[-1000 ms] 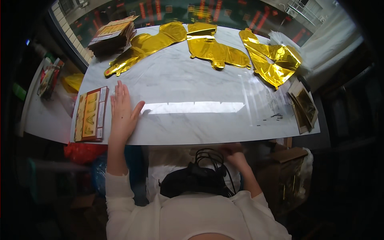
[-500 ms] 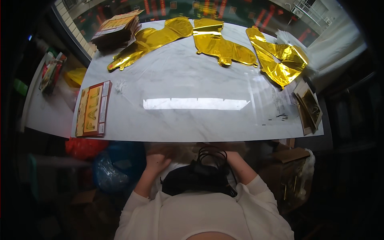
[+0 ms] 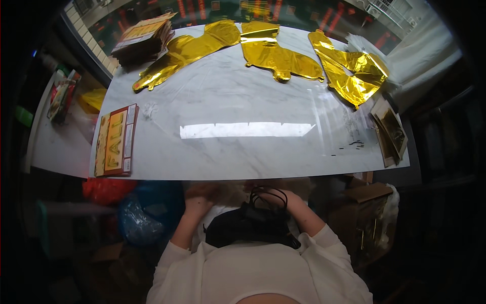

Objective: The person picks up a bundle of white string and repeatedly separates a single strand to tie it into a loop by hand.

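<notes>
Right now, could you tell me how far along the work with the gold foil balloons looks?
Three flat gold foil balloons lie spread along the far edge of the white table, and one printed card pack sits at its left edge. The left hand and right hand are both below the near edge, over something pale there, blurred. The balloons look untouched, not packed.
</notes>
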Action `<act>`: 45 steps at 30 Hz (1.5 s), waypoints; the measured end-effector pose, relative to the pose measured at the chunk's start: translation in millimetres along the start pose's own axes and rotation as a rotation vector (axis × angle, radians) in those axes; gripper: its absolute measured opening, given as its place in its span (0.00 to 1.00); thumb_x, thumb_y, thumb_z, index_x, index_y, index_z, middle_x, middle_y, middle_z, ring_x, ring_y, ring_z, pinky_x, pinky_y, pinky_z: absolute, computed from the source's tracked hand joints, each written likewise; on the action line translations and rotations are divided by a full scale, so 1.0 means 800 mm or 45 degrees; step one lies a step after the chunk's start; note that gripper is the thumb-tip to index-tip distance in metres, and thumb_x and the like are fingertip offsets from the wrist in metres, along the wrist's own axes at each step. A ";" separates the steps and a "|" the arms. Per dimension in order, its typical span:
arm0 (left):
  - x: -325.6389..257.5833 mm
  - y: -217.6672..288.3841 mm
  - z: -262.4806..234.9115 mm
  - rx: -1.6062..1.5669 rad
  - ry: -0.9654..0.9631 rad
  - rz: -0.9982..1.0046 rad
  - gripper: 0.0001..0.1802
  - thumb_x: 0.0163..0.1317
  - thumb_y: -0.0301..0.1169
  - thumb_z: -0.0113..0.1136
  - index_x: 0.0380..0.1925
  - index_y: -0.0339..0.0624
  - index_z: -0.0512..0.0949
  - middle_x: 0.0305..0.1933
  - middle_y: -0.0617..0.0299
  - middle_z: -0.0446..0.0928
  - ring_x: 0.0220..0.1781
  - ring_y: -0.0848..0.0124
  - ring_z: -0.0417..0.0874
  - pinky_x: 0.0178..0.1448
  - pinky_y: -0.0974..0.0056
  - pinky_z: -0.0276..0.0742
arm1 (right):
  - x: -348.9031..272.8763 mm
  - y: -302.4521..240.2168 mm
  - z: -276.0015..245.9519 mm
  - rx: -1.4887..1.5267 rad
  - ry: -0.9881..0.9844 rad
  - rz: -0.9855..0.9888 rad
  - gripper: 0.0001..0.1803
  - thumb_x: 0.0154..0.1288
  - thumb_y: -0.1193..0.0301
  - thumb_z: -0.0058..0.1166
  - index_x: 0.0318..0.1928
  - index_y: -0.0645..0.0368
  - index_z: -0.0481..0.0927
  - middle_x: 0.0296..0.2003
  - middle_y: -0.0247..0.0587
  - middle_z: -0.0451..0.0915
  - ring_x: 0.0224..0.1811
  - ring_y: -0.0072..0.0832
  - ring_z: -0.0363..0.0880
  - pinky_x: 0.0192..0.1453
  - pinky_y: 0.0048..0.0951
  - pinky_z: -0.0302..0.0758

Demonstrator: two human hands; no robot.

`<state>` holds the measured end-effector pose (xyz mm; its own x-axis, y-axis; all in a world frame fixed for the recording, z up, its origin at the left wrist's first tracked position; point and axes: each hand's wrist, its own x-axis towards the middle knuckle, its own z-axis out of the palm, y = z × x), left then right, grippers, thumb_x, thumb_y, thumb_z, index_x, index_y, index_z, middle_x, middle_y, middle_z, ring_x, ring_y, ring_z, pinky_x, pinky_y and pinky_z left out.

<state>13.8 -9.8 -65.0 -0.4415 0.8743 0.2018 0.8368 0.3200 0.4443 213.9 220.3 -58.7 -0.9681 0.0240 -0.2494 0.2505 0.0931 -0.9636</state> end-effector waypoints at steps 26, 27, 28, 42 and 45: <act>0.006 0.008 -0.038 -0.049 -0.037 -0.024 0.13 0.52 0.26 0.64 0.38 0.50 0.87 0.39 0.59 0.85 0.41 0.59 0.86 0.47 0.59 0.82 | 0.001 -0.064 0.017 -0.505 -0.088 -0.025 0.24 0.70 0.66 0.48 0.65 0.56 0.72 0.63 0.43 0.74 0.64 0.39 0.74 0.69 0.33 0.68; 0.008 0.008 -0.033 -0.039 -0.037 -0.044 0.12 0.52 0.26 0.65 0.37 0.51 0.87 0.38 0.59 0.85 0.40 0.59 0.86 0.46 0.59 0.82 | 0.002 -0.056 0.020 -0.620 0.000 -0.070 0.22 0.68 0.66 0.51 0.61 0.55 0.75 0.58 0.43 0.77 0.61 0.40 0.76 0.66 0.34 0.70; 0.010 0.008 -0.028 -0.030 -0.038 -0.063 0.11 0.51 0.27 0.65 0.37 0.51 0.87 0.37 0.58 0.85 0.40 0.59 0.86 0.45 0.58 0.82 | 0.003 -0.049 0.023 -0.735 0.089 -0.115 0.19 0.67 0.66 0.53 0.57 0.54 0.79 0.54 0.44 0.80 0.57 0.41 0.78 0.63 0.35 0.73; 0.003 0.010 -0.011 0.041 -0.093 -0.004 0.08 0.54 0.32 0.64 0.34 0.47 0.84 0.37 0.56 0.84 0.38 0.55 0.86 0.43 0.56 0.82 | 0.006 -0.075 0.026 -0.816 0.177 -0.312 0.12 0.65 0.67 0.56 0.47 0.55 0.82 0.42 0.46 0.81 0.47 0.45 0.80 0.51 0.40 0.76; 0.005 0.021 -0.033 -0.074 -0.117 -0.122 0.11 0.54 0.31 0.61 0.38 0.46 0.83 0.38 0.54 0.83 0.39 0.54 0.85 0.45 0.56 0.82 | 0.010 -0.065 0.022 -0.736 0.063 -0.311 0.14 0.66 0.66 0.54 0.49 0.57 0.82 0.43 0.48 0.80 0.48 0.47 0.78 0.52 0.39 0.76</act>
<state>17.7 -10.8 -34.0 -0.4847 0.8713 0.0766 0.7709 0.3842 0.5081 193.3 198.5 -11.9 -0.9997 -0.0211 -0.0102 -0.0052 0.6247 -0.7808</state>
